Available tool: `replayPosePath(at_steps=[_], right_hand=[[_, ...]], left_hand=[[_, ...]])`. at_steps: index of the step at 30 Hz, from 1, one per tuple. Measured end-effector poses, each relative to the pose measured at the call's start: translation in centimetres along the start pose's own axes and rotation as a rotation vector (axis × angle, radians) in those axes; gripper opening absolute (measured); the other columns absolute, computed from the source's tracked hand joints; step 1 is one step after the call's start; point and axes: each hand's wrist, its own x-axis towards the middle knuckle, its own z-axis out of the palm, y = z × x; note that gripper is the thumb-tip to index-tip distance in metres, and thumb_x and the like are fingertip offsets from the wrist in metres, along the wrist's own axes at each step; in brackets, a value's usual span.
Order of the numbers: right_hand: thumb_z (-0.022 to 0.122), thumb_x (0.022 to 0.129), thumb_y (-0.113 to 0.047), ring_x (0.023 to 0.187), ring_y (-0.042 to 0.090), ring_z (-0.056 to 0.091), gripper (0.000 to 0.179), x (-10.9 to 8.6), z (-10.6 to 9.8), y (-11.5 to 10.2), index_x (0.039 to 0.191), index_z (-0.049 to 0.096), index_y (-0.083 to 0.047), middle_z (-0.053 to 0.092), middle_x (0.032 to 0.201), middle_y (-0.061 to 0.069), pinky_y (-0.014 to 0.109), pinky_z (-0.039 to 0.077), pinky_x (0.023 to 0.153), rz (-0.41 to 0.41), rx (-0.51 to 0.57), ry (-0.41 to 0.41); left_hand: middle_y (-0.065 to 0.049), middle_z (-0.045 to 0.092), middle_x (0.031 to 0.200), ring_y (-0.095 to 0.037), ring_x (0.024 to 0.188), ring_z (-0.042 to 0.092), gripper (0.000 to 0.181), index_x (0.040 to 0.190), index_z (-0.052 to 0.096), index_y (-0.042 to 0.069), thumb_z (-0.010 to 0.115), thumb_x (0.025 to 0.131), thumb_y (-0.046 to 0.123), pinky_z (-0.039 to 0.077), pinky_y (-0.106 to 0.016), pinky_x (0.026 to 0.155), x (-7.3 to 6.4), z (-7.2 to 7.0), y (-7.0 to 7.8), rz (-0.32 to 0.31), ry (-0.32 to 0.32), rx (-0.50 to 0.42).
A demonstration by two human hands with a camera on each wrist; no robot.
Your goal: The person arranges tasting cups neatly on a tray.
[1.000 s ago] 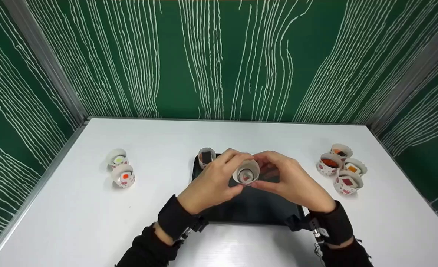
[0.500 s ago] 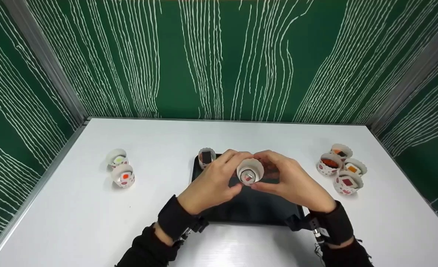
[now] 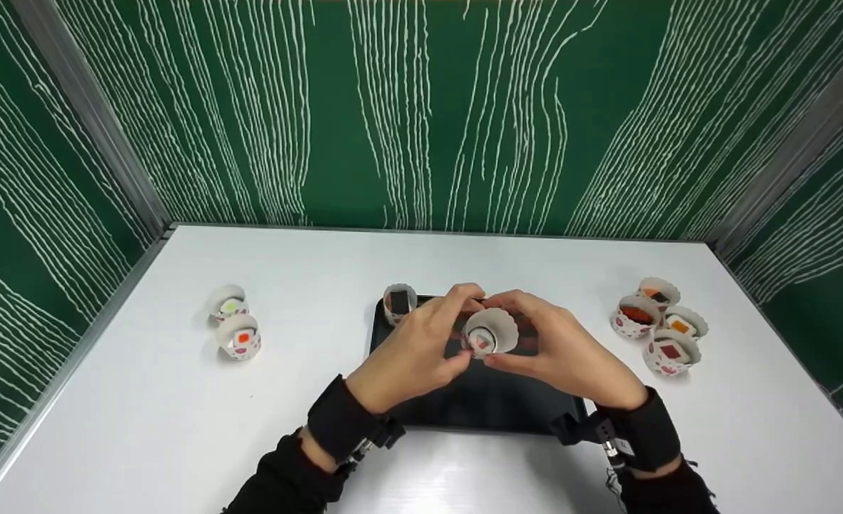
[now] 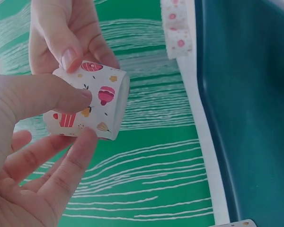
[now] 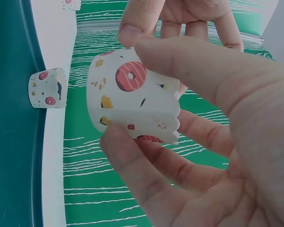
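Green panels [image 3: 450, 107] back the worktop [image 3: 143, 400]; left hand [image 3: 410, 357] and right hand [image 3: 571, 346] pinch a paper cup [image 3: 498, 330], tipped further right than before, apparently being turned, not yet set down.

The held baking cup [image 4: 100, 103] looks like thin, matt paper, the tray [image 3: 492, 400] smooth with a soft sheen, the tabletop [image 3: 143, 428] glossy — wristbands [image 3: 646, 428] matt black cloth, frame bar [image 3: 93, 107] dull metal.

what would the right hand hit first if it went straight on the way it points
Beyond the paper cup it holds, the right hand would likely meet the left hand first, though depth is unclear.
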Motion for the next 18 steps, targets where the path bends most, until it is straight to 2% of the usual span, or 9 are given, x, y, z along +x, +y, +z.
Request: replayPosePath(at_steps=[9,13,18], right_hand=[[0.087,0.093,-0.025,0.113,0.013,0.073,0.061,0.11,0.14,-0.05,0.146,0.057,-0.02,0.069,0.131,-0.001,0.032,0.061,0.095,0.007,-0.03,0.016],[0.086,0.093,-0.024,0.114,0.014,0.073,0.063,0.13,0.16,-0.03,0.147,0.056,-0.021,0.068,0.132,0.0,0.035,0.062,0.095,0.006,-0.033,0.012],[0.087,0.092,-0.025,0.108,0.012,0.071,0.065,0.11,0.17,-0.03,0.148,0.055,-0.023,0.068,0.132,-0.002,0.031,0.06,0.09,0.001,-0.064,0.02]], left_hand=[[-0.014,0.064,0.115,-0.022,0.105,0.07,0.051,0.134,0.055,0.003,0.078,0.089,-0.006,0.062,-0.024,0.088,0.03,0.07,0.01,0.003,0.011,-0.011],[-0.012,0.065,0.114,-0.022,0.104,0.071,0.043,0.127,0.057,0.002,0.076,0.089,-0.008,0.062,-0.023,0.086,0.02,0.04,0.04,0.003,0.012,-0.007],[-0.01,0.065,0.111,-0.02,0.101,0.071,0.032,0.116,0.059,0.002,0.074,0.09,-0.008,0.062,-0.022,0.086,-0.02,0.12,0.01,0.018,0.02,0.022]])
